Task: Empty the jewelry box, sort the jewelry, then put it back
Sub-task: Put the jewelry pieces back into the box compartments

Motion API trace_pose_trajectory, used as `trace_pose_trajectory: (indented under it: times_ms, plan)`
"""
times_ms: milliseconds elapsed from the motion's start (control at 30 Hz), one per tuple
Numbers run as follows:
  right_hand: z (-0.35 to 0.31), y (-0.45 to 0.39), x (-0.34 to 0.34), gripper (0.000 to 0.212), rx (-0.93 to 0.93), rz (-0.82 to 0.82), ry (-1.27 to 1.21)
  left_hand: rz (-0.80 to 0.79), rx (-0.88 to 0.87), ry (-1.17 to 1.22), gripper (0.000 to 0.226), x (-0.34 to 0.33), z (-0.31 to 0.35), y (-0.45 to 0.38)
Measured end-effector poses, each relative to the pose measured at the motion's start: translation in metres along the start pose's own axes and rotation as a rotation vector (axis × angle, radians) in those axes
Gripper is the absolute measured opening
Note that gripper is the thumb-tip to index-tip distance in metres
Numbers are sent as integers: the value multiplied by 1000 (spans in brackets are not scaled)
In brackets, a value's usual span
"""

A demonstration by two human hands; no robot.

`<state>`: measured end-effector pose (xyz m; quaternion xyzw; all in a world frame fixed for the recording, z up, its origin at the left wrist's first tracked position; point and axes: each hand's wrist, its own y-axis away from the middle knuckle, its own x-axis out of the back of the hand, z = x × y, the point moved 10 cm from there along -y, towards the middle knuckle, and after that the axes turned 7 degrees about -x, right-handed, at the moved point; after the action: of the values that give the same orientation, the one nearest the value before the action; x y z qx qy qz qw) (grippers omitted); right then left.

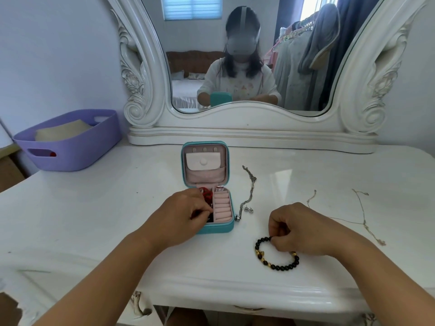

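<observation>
A teal jewelry box point(229, 225) stands open on the white dressing table point(94, 220), its pink-lined lid upright. My left hand point(181, 215) reaches into the box's left compartment with its fingers curled among dark items; a red piece point(207, 194) shows just beyond it. What the fingers hold is hidden. My right hand point(294, 229) pinches a black and gold bead bracelet point(275, 260) that lies on the table. A silver chain necklace point(250, 191) and a pair of stud earrings point(249, 209) lie right of the box. A thin pale chain point(362, 212) lies further right.
A purple plastic basket point(68, 142) stands at the back left of the table. A carved white mirror point(247, 67) runs along the back edge and reflects a person with a headset. The table's front edge curves just below my forearms.
</observation>
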<state>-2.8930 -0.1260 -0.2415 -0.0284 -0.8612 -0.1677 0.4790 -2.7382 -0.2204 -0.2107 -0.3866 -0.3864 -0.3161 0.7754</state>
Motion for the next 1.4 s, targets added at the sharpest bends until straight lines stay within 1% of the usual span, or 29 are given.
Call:
trace_pose_trajectory:
  times_ms: [133, 167, 300, 400, 500, 567, 600, 667, 767, 800, 867, 933, 1000, 1067, 1133, 1300, 1400]
  plan:
    - [2, 0, -1, 3, 3, -7, -7, 15, 12, 46, 8, 5, -1, -2]
    - [2, -1, -1, 3, 5, -7, -12, 17, 32, 66, 9, 7, -2, -2]
    - [-3, -4, 2, 5, 21, 4, -119, 3, 93, 173, 26, 5, -6, 1]
    - [-10, -5, 3, 5, 33, -33, -304, 125, 103, 242, 35, 16, -12, 7]
    - [-30, -4, 10, 8, 102, -52, -457, 276, 91, 238, 29, 34, -13, 12]
    - [-48, -5, 16, 11, 164, -47, -558, 320, 97, 292, 26, 39, -11, 17]
    - [-57, -6, 20, 12, 196, -41, -592, 314, 92, 334, 22, 39, -8, 19]
    - [-77, -9, 25, 14, 260, -23, -641, 241, 84, 462, 12, 32, 1, 20]
    - [-103, -16, 30, 12, 341, 7, -737, 143, 87, 672, 31, 23, 13, 21]
    - [-109, -19, 32, 12, 360, 16, -773, 140, 96, 678, 37, 23, 14, 21]
    - [-119, -26, 32, 13, 376, 19, -855, 185, 125, 599, 43, 28, 10, 21]
    - [-126, -34, 27, 15, 363, 7, -917, 240, 148, 521, 38, 33, 4, 24]
    - [-131, -42, 18, 15, 333, -22, -950, 299, 202, 541, 31, 35, -8, 28]
    - [-133, -50, 9, 14, 302, -42, -963, 347, 278, 613, 34, 35, -22, 33]
    - [-132, -57, 3, 13, 268, -29, -956, 360, 326, 642, 35, 35, -31, 36]
    - [-129, -67, -1, 18, 260, 52, -867, 360, 355, 714, 39, 31, -38, 39]
    - [-127, -70, 0, 21, 264, 90, -830, 400, 369, 684, 33, 31, -42, 42]
